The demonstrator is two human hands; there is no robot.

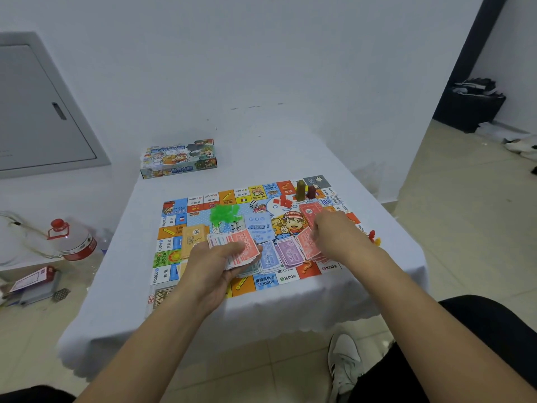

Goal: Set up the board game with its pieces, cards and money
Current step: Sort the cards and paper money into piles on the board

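Over the near half of the board [203,199], my left hand [215,264] grips a fanned stack of play money [235,248], thumb across a red note on top, while my right hand [334,231] reaches down with curled fingers onto the red pile [311,245] at the board's right side; whether it pinches a note or only touches the pile, I cannot tell. To do this well I judge I should deal one note at a time, matching colour to pile, and square each pile so it does not slide into its neighbour: the purple notes [287,253] and blue notes [268,257] lie just beside the red ones, overlapping at the edges. Green houses [225,213], red pieces [283,200], a die [253,204] and two tall tokens [300,189] sit farther up the board (well clear of my reach), and tan cards [193,237] lie to the left. Small pawns [373,237] near my right wrist could get knocked off the table [290,146]. Box [178,158] rests at the far corner.
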